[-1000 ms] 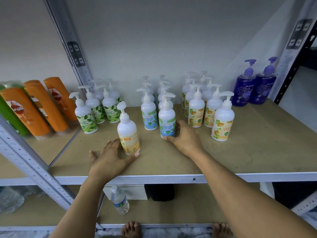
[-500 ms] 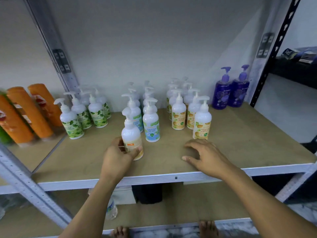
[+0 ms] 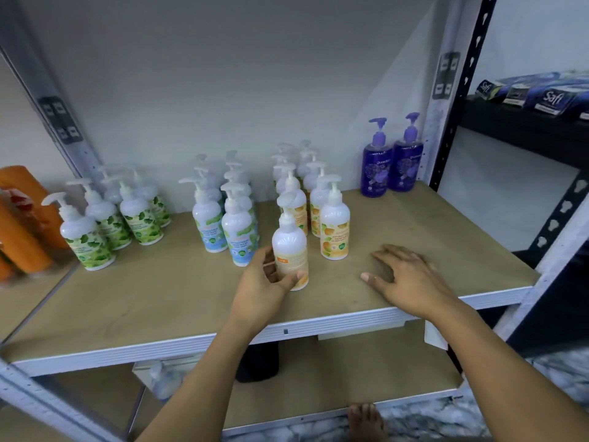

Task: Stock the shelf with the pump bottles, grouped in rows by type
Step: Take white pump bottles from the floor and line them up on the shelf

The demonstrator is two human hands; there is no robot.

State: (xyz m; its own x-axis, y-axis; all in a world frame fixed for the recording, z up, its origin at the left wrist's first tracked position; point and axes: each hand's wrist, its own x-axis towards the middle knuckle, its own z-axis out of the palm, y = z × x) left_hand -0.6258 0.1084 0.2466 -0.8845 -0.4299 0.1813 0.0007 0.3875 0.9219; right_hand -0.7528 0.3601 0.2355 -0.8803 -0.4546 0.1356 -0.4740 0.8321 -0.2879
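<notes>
My left hand [image 3: 264, 282] grips a white pump bottle with an orange label [image 3: 290, 247], standing upright on the wooden shelf [image 3: 159, 301], its back label toward me. It stands just in front of the row of orange-label bottles [image 3: 333, 224]. To the left are a row of blue-label bottles [image 3: 223, 218] and a row of green-leaf bottles [image 3: 105, 224]. Two purple pump bottles [image 3: 392, 164] stand at the back right. My right hand [image 3: 408, 275] rests flat on the shelf, fingers spread, holding nothing.
Orange shampoo bottles [image 3: 22, 224] stand on the neighbouring shelf at the left. A metal upright [image 3: 57, 116] divides the two bays. A black rack [image 3: 522, 126] at the right holds blue packs. The lower shelf holds a water bottle [image 3: 162, 381] and a dark object.
My left hand closed round the orange-label bottle and slid it right, to the front of the orange-label row. My right hand left the blue-label bottle and moved right onto bare shelf.
</notes>
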